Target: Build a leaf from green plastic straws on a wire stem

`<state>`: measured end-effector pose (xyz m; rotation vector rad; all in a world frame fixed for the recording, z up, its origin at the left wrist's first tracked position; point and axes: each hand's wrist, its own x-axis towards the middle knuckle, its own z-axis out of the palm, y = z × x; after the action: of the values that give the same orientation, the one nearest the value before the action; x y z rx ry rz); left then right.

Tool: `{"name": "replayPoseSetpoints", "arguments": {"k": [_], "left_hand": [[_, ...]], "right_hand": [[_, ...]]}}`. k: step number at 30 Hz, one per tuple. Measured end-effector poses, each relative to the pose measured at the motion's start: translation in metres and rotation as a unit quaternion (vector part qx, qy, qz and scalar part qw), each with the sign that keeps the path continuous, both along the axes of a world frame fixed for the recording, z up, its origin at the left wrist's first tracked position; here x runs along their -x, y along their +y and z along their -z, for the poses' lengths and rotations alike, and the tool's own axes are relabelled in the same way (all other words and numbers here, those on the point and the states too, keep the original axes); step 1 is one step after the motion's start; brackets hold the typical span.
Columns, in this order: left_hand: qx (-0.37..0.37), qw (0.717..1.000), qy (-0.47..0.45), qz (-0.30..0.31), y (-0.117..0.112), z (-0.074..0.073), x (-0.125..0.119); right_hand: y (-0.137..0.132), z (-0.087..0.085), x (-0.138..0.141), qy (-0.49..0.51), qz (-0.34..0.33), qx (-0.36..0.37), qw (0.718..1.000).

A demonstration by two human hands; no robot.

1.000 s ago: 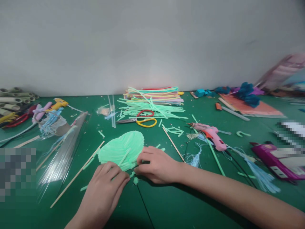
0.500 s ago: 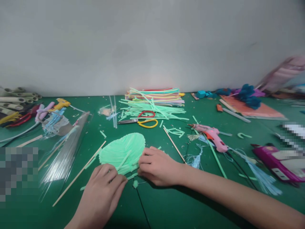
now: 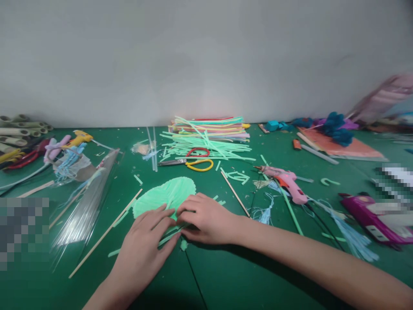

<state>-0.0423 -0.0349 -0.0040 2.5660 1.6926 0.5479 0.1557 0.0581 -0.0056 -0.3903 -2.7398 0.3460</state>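
A light green oval fan-like piece (image 3: 163, 193) made of pipe cleaners laid side by side rests on the table, with a serrated rim. My left hand (image 3: 150, 237) is at its lower left edge, fingers over the piece and thumb below, loosely closed on it. My right hand (image 3: 204, 217) pinches the lower right edge with bent fingers, its tips close to the left hand's; the exact grip is hidden. A thin green pipe cleaner (image 3: 167, 237) shows between the left thumb and fingers. Just below lies a small green tuft (image 3: 183, 246).
Scissors (image 3: 196, 163) lie in front of a pile of pipe cleaners (image 3: 209, 144). At right are a pink glue gun (image 3: 288, 183) with its cord, a blue tassel (image 3: 358, 241) and a magenta device (image 3: 374, 219). Wooden sticks (image 3: 106, 232) and clear glue sticks (image 3: 82, 215) lie left.
My left hand has moved right and up, its fingers stretching over the green piece. My right hand has shifted slightly left and up, so the hands are now closer together.
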Motion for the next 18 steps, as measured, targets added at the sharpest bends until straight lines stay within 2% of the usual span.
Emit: {"name": "replayPoseSetpoints", "arguments": {"k": [10,15,18], "left_hand": [[-0.026,0.999,-0.013,0.015,0.002,-0.005,-0.002],[-0.034,0.999,0.017,0.033,-0.009,-0.004,0.014],[-0.072,0.994,0.059,0.061,-0.021,-0.003,0.032]], "right_hand": [[0.000,0.005,0.002,0.014,0.007,0.007,1.000],[0.005,-0.012,-0.013,0.035,-0.008,0.059,0.998],[0.007,-0.022,-0.026,0.044,0.027,0.086,0.995]]}}
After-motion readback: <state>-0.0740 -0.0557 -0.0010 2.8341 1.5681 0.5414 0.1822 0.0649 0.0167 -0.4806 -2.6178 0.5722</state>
